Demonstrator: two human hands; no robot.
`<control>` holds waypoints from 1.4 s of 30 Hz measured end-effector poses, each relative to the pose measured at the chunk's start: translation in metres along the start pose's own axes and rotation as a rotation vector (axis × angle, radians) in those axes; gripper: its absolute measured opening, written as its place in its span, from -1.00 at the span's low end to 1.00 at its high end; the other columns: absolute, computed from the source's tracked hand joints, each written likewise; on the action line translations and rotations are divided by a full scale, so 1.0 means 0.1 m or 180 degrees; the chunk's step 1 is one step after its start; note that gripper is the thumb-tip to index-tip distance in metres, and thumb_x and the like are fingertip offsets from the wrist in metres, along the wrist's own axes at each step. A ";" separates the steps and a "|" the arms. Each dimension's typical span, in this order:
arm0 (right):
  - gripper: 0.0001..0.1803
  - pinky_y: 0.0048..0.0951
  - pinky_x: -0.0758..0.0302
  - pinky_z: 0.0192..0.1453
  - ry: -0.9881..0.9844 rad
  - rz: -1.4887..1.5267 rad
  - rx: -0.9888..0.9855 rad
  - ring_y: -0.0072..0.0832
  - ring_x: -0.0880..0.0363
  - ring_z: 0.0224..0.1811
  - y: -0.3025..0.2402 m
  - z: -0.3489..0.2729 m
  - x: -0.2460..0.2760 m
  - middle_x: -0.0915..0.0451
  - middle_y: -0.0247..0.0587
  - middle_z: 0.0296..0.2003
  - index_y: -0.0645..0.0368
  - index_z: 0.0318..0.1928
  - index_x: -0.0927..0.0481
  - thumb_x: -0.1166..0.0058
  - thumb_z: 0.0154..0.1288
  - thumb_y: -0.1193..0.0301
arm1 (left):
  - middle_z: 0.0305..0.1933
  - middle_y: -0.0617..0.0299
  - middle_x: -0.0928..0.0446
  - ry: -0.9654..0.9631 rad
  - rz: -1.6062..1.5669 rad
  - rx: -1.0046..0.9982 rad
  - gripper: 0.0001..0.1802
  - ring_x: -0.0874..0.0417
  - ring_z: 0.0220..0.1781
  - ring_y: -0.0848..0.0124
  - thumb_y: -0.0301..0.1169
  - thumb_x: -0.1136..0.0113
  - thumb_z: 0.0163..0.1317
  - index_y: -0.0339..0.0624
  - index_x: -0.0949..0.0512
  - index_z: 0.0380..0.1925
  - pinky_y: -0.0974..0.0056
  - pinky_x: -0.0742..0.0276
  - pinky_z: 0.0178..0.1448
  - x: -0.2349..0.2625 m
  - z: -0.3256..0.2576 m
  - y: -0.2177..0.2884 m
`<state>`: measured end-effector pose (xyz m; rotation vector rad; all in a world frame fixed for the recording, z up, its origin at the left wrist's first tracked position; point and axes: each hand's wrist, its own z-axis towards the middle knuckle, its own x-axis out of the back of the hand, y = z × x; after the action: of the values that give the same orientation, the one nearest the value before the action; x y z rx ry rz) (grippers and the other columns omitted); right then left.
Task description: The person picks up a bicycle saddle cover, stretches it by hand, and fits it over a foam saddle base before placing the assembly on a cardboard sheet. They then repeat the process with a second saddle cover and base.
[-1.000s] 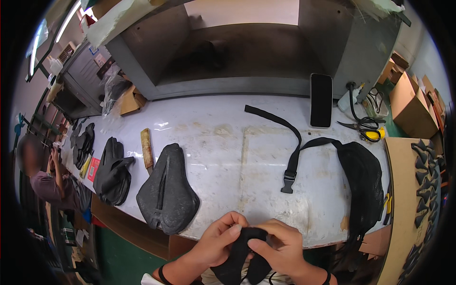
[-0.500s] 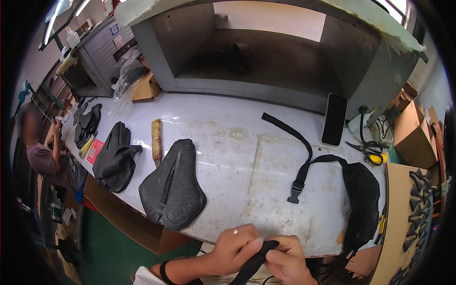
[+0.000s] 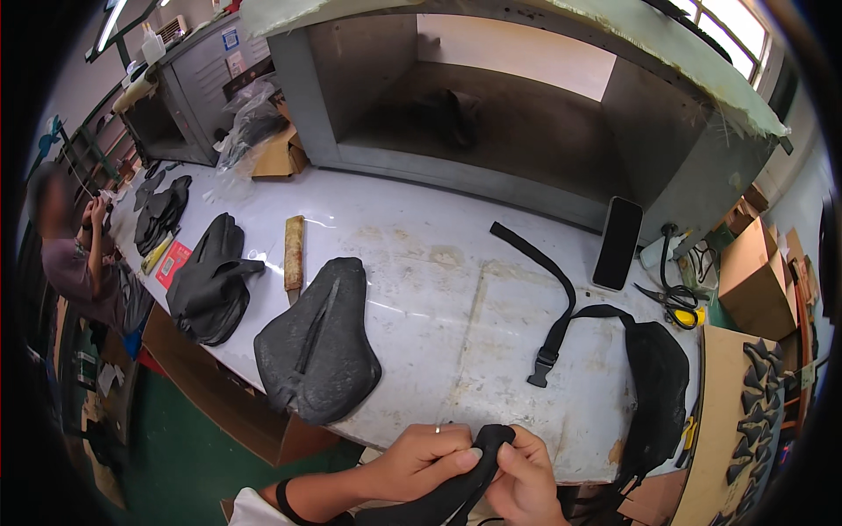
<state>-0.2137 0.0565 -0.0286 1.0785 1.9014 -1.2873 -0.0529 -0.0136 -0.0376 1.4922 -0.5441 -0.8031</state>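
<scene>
From the head view, my left hand (image 3: 421,456) and my right hand (image 3: 526,478) are together at about 6 o'clock, both pinched on the folded end of a black fabric strap piece (image 3: 456,491) that runs down toward the lower edge, just in front of the near rim of the scuffed white work surface (image 3: 438,289). There is a ring on my left hand and a dark band on that wrist.

On the surface at 8 o'clock lies a black moulded saddle-shaped pad (image 3: 317,352), with a tan wooden-handled tool (image 3: 294,252) just beyond it. At 9 o'clock sits a heap of black fabric pieces (image 3: 210,280). At 3 o'clock a black webbing strap with a buckle (image 3: 553,307) leads to a black pouch bag (image 3: 658,394) at 4 o'clock. A dark slab-shaped phone (image 3: 617,243) lies at 2 o'clock, scissors with yellow handles (image 3: 671,302) beside it. Another person (image 3: 79,254) stands at the far left.
</scene>
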 end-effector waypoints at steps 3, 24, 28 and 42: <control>-0.79 -0.54 -0.54 -0.20 0.0035 -0.0355 0.0224 -0.53 -0.61 -0.31 0.01 -0.01 0.06 -0.63 -0.20 -0.28 0.31 -0.10 -0.53 -0.16 0.28 0.54 | -0.55 0.46 -0.25 -0.0147 -0.0231 0.0622 -0.59 -0.22 -0.44 0.67 -0.21 0.00 0.45 -0.25 -0.35 -0.54 0.42 -0.21 -0.38 0.04 -0.04 0.03; -0.55 -0.52 -0.40 0.11 -0.0665 -0.2814 0.0883 -0.47 -0.52 0.05 0.04 -0.11 -0.16 -0.53 -0.09 0.09 0.34 0.28 -0.33 0.24 0.54 0.32 | -0.43 0.40 -0.52 0.1161 0.0426 0.0091 -0.81 -0.47 -0.42 0.67 -0.41 -0.34 0.19 -0.25 -0.56 -0.26 0.50 -0.31 -0.42 0.05 -0.03 0.15; -0.57 -0.50 -0.40 0.11 -0.0753 -0.2838 0.1043 -0.41 -0.53 0.06 0.07 -0.15 -0.16 -0.52 -0.09 0.11 0.33 0.28 -0.34 0.23 0.54 0.34 | -0.54 0.32 -0.52 0.1483 -0.0128 0.0149 -0.80 -0.51 -0.49 0.60 -0.36 -0.15 0.34 -0.27 -0.57 -0.39 0.47 -0.36 -0.46 0.05 -0.04 0.14; -0.74 -0.40 -0.53 -0.15 -0.0569 -0.3918 0.1927 -0.22 -0.65 -0.23 -0.31 -0.03 -0.19 -0.62 0.06 -0.20 0.37 0.01 -0.52 0.04 0.39 0.49 | -0.60 0.42 -0.36 0.0052 -0.2661 0.1656 -0.67 -0.35 -0.59 0.59 -0.13 -0.27 0.24 -0.11 -0.52 -0.19 0.45 -0.19 -0.52 -0.53 -0.21 0.05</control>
<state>-0.2309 0.0478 0.0022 -0.1688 2.0876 -2.6036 -0.0704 0.0392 -0.0249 2.2543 -0.0828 -1.3514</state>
